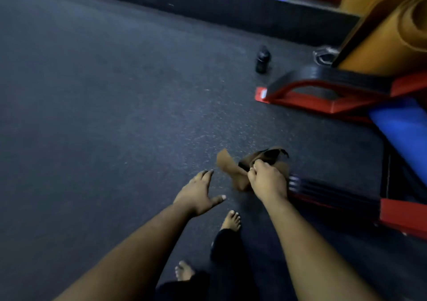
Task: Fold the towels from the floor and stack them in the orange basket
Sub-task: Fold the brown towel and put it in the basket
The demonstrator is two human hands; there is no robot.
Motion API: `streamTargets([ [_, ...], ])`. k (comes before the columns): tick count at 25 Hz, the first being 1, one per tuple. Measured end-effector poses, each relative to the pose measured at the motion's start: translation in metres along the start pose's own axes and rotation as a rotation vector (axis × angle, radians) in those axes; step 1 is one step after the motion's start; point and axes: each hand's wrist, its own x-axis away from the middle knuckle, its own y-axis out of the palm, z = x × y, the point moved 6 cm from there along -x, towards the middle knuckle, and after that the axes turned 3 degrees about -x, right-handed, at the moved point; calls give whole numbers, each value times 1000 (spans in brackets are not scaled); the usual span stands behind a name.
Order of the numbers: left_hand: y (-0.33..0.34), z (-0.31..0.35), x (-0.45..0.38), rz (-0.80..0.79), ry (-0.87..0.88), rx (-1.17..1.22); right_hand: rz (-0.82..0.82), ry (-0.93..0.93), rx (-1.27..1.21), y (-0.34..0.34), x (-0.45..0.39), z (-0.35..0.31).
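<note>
A crumpled brown towel [233, 166] hangs just above the dark floor, right of centre. My right hand [265, 180] grips it from above, fingers curled round the bunched cloth. One corner of the towel sticks out to the left. My left hand [198, 193] is stretched out beside it, fingers straight and spread, holding nothing and a little short of the cloth. No orange basket can be made out for certain; large orange shapes [390, 28] fill the upper right corner.
Red and black step platforms [323, 92] lie to the right, with a blue mat [404, 129] between them. A dark bottle [262, 59] stands on the floor further back. My bare feet [231, 220] are below the hands. Dark speckled floor [92, 116] spreads to the left.
</note>
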Motion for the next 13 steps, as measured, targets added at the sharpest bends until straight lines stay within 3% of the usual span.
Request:
streamTargets([
  [5,-75,-123,187,252,-159,104,-43,-219,7,-23,99,-204],
  [13,-120,-313,448,702,-526,328,-154,-580,-104,5,247,-482],
])
